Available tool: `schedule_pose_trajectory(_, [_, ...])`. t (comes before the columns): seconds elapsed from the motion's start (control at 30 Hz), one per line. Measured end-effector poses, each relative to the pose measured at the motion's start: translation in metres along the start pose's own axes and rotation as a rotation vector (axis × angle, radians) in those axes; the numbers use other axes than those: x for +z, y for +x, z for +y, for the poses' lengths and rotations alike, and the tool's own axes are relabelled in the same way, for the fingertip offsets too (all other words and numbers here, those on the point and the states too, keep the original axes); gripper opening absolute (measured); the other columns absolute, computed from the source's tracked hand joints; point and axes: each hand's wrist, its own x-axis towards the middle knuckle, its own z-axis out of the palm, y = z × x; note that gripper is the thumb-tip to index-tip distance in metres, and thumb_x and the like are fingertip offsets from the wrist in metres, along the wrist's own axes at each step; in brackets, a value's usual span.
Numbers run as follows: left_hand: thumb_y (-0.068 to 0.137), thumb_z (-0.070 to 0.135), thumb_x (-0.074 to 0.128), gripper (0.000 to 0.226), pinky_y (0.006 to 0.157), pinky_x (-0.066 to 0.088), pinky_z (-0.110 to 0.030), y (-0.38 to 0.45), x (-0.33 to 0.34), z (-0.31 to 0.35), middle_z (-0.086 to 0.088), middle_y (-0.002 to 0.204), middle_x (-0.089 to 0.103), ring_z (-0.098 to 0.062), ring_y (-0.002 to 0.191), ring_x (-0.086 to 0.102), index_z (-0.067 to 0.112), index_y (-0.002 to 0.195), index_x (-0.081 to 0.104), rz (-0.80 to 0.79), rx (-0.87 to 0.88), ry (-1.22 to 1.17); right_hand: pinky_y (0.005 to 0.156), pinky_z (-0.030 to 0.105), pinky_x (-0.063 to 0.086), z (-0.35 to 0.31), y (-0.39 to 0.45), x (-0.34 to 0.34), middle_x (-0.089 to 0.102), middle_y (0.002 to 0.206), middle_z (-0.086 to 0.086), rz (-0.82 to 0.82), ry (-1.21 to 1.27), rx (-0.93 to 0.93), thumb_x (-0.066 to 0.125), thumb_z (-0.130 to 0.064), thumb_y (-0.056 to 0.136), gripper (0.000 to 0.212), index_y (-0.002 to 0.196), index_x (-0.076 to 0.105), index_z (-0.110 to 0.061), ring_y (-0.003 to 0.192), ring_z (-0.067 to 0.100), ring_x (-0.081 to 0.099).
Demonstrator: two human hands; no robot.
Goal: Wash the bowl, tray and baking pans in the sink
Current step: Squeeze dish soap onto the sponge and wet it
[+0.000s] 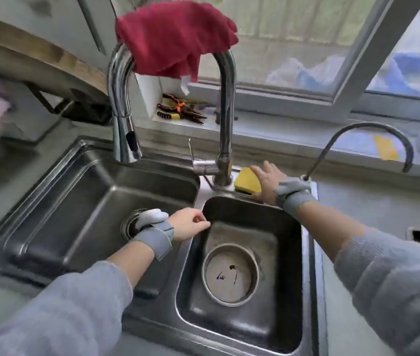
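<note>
Pan [230, 274], round and steel with dark marks on its base, sits in the small right sink basin [289, 253], seemingly atop a larger tray. Left hand [188, 224] rests at the divider, fingers loosely curled, holding nothing. Farther back, right hand [268, 181] lies on the yellow sponge [246, 180] beside the faucet [225, 140], fingers spread; a red cloth [175, 37] drapes over it.

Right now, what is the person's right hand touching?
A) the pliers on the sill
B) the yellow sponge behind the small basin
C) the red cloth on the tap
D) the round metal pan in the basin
B: the right hand rests its fingers on the yellow sponge beside the tap base.
</note>
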Motion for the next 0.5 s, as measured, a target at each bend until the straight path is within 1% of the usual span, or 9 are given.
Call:
schedule_pose_trajectory(0.03, [0.091, 0.039, 0.055, 0.025, 0.084, 0.044, -0.026, -0.002, 0.002, -0.004, -0.001, 0.100, 0.068, -0.017, 0.094, 0.061, 0.019, 0.099, 0.068, -0.012, -0.009, -0.004, 0.115, 0.047, 0.025, -0.001, 0.006, 0.003, 0.011, 0.158, 0.016, -0.031, -0.015, 0.002, 0.062, -0.045, 0.085, 0.086, 0.151, 0.011, -0.027, 0.145, 0.033, 0.014])
schedule_pose_trajectory(0.07, [0.091, 0.039, 0.055, 0.024, 0.083, 0.045, -0.026, -0.004, 0.004, -0.006, -0.001, 0.100, 0.069, -0.017, 0.091, 0.061, 0.019, 0.096, 0.068, -0.030, -0.011, -0.006, 0.115, 0.047, 0.026, 0.001, 0.006, 0.005, 0.013, 0.157, 0.017, -0.039, -0.025, 0.013, 0.062, -0.047, 0.084, 0.089, 0.152, 0.008, -0.028, 0.144, 0.034, 0.017])
schedule_pose_trajectory(0.1, [0.091, 0.038, 0.055, 0.024, 0.082, 0.045, -0.026, -0.006, 0.007, -0.010, -0.001, 0.100, 0.070, -0.017, 0.089, 0.061, 0.019, 0.095, 0.068, -0.047, -0.021, -0.023, 0.112, 0.046, 0.029, 0.001, 0.011, 0.010, 0.020, 0.154, 0.018, -0.037, -0.032, 0.003, 0.063, -0.048, 0.083, 0.091, 0.152, 0.007, -0.028, 0.141, 0.035, 0.024])
schedule_pose_trajectory(0.17, [0.091, 0.037, 0.055, 0.024, 0.082, 0.048, -0.027, -0.009, 0.010, -0.019, -0.002, 0.098, 0.071, -0.018, 0.087, 0.063, 0.017, 0.093, 0.068, -0.070, -0.048, -0.091, 0.104, 0.044, 0.038, -0.001, 0.013, 0.017, 0.035, 0.143, 0.017, -0.042, -0.028, -0.035, 0.063, -0.041, 0.084, 0.088, 0.151, 0.008, -0.025, 0.130, 0.036, 0.038])
schedule_pose_trajectory(0.23, [0.092, 0.034, 0.055, 0.022, 0.079, 0.049, -0.027, -0.013, 0.011, -0.027, -0.002, 0.093, 0.071, -0.016, 0.081, 0.065, 0.015, 0.091, 0.068, -0.072, -0.067, -0.160, 0.097, 0.043, 0.043, -0.007, 0.008, 0.021, 0.040, 0.135, 0.016, -0.048, -0.061, -0.057, 0.062, -0.031, 0.084, 0.080, 0.148, 0.015, -0.022, 0.123, 0.036, 0.043])
schedule_pose_trajectory(0.3, [0.092, 0.033, 0.054, 0.024, 0.078, 0.050, -0.027, -0.018, 0.009, -0.035, -0.005, 0.095, 0.072, -0.015, 0.077, 0.063, 0.013, 0.092, 0.068, -0.050, -0.087, -0.183, 0.085, 0.039, 0.045, -0.019, -0.001, 0.019, 0.046, 0.124, 0.012, -0.060, -0.062, -0.063, 0.064, -0.033, 0.077, 0.071, 0.137, 0.028, -0.023, 0.111, 0.033, 0.049])
schedule_pose_trajectory(0.33, [0.092, 0.034, 0.054, 0.025, 0.079, 0.051, -0.029, -0.021, 0.007, -0.038, -0.006, 0.098, 0.071, -0.016, 0.080, 0.062, 0.013, 0.095, 0.068, -0.043, -0.099, -0.191, 0.080, 0.036, 0.045, -0.027, -0.007, 0.018, 0.051, 0.118, 0.010, -0.086, 0.003, -0.062, 0.064, -0.036, 0.075, 0.065, 0.131, 0.033, -0.024, 0.103, 0.031, 0.052])
schedule_pose_trajectory(0.4, [0.093, 0.033, 0.054, 0.023, 0.081, 0.051, -0.029, -0.030, 0.003, -0.043, -0.006, 0.101, 0.070, -0.016, 0.083, 0.061, 0.014, 0.099, 0.066, -0.010, -0.123, -0.244, 0.077, 0.033, 0.047, -0.050, -0.022, 0.015, 0.060, 0.111, 0.009, -0.132, 0.195, -0.093, 0.061, -0.035, 0.078, 0.052, 0.126, 0.043, -0.026, 0.093, 0.027, 0.057])
schedule_pose_trajectory(0.5, [0.093, 0.026, 0.055, 0.020, 0.074, 0.052, -0.027, -0.055, -0.002, -0.053, -0.005, 0.104, 0.061, -0.016, 0.091, 0.057, 0.015, 0.110, 0.059, 0.068, -0.147, -0.467, 0.086, 0.033, 0.048, -0.095, -0.050, 0.007, 0.062, 0.113, 0.007, -0.247, 0.404, -0.171, 0.058, -0.027, 0.085, 0.043, 0.127, 0.048, -0.022, 0.099, 0.023, 0.059])
